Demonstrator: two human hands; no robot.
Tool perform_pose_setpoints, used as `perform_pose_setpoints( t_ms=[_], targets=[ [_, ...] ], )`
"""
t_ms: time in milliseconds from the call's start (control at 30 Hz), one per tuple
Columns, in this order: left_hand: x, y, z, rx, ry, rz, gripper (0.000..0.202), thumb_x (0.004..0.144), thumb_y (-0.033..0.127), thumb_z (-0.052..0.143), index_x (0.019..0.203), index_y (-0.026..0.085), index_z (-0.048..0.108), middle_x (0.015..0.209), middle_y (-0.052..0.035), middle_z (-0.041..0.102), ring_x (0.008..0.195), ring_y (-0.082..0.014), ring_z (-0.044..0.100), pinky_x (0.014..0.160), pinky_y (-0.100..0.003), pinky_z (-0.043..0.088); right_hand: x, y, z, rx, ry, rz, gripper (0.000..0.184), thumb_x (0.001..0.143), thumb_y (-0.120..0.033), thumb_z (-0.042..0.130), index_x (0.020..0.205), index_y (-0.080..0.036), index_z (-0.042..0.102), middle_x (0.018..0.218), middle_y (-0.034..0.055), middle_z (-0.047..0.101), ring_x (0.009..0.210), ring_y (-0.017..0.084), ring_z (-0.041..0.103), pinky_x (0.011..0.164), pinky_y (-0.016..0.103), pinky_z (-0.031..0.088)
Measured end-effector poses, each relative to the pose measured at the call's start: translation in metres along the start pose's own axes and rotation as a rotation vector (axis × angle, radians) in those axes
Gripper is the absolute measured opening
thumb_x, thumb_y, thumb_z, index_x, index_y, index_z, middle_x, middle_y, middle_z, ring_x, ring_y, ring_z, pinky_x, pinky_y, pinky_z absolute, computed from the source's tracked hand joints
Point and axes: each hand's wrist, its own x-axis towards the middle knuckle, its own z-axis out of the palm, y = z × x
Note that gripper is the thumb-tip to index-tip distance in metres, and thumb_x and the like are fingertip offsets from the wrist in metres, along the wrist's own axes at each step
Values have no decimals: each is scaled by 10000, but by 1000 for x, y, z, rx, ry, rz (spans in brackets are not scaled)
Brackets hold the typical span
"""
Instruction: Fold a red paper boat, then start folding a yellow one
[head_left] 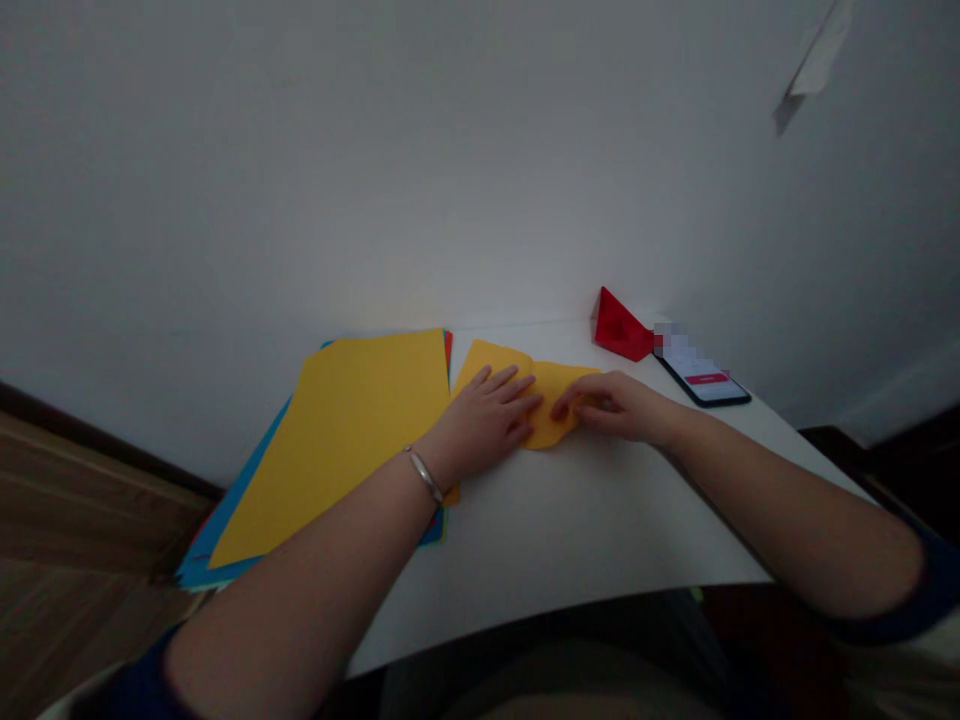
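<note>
A creased piece of yellow paper (559,385) lies on the white table, partly covered by both hands. My left hand (487,415) rests flat on its left part, fingers spread and pointing right. At the paper's right part, my right hand (611,405) has its fingers curled, with thumb and index finger close together at the paper's edge. Whether those fingertips pinch the paper is hard to make out. Beneath my left wrist, another bit of yellow paper (451,496) shows.
On the left lies a stack of coloured sheets, a yellow sheet (360,410) on top and blue sheets (225,545) below. A folded red paper shape (621,328) stands at the back right, touching or near a phone (709,375). The wall (450,200) closes the table's far edge.
</note>
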Motion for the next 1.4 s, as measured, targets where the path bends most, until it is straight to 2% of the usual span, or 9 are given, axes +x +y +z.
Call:
perform_pose_setpoints(
  t_ms=[133, 233, 333, 467, 633, 933, 1133, 1300, 1400],
  targets=[
    [0, 3, -1, -102, -139, -53, 566, 948, 420, 429, 1451, 161, 387, 1511, -110, 396, 1404, -271, 332, 1161, -504, 210, -1, 2, 2, 32, 53, 57, 189, 853, -295, 518, 898, -187, 666, 841, 51, 693, 733, 184, 582, 663, 298, 439],
    [0, 4, -3, -150, -177, -55, 640, 927, 462, 458, 1469, 138, 351, 1530, -115, 362, 1423, -259, 295, 1174, -445, 197, 1, 4, 5, 1, 75, 77, 211, 869, -344, 484, 873, -186, 624, 787, 43, 655, 667, 174, 554, 612, 295, 409],
    [-1, 4, -4, -166, -184, -44, 689, 900, 500, 491, 1467, 133, 356, 1541, -111, 341, 1434, -258, 268, 1182, -417, 179, 2, 3, 6, -88, 108, 103, 212, 851, -355, 495, 872, -183, 618, 799, 58, 643, 709, 194, 564, 646, 312, 416],
    [-2, 2, -6, -177, -208, -38, 718, 882, 517, 501, 1469, 130, 352, 1547, -120, 326, 1439, -268, 256, 1183, -426, 173, 3, 3, 3, -82, 116, 91, 178, 818, -260, 475, 883, -182, 620, 912, 90, 666, 824, 218, 594, 732, 335, 440],
    [-1, 0, -4, -218, -191, -43, 724, 862, 517, 525, 1456, 134, 368, 1539, -140, 333, 1434, -276, 271, 1175, -447, 188, 2, 3, 5, -73, 160, 162, 136, 869, -292, 470, 888, -208, 575, 836, 50, 675, 741, 195, 605, 658, 303, 446],
    [4, 2, 0, -253, -155, -54, 709, 824, 488, 597, 1400, 104, 442, 1512, -169, 372, 1413, -272, 315, 1165, -424, 232, 6, 1, 14, -372, 215, 171, 167, 905, -270, 464, 974, -204, 602, 964, 87, 692, 851, 213, 619, 692, 300, 418],
    [5, 8, -4, -232, -106, -4, 595, 821, 477, 602, 1325, 166, 542, 1471, -133, 440, 1357, -296, 391, 1139, -452, 280, 6, -7, 15, -548, 249, 230, 219, 919, -349, 470, 997, -225, 632, 859, 62, 715, 729, 214, 619, 595, 302, 342],
    [8, 15, -3, -220, -58, 15, 391, 890, 311, 491, 1239, 168, 596, 1379, -116, 531, 1286, -258, 467, 1105, -432, 334, 6, 3, 16, -440, 265, 276, 178, 885, -347, 524, 952, -233, 643, 827, 39, 706, 697, 183, 600, 568, 279, 339],
    [9, 17, 1, -260, -20, -29, 365, 926, 286, 416, 1225, 163, 585, 1351, -107, 556, 1284, -229, 468, 1113, -415, 330, 9, 11, 17, -357, 274, 283, 150, 863, -331, 549, 914, -225, 642, 873, 43, 703, 737, 180, 604, 594, 278, 372]
  ],
)
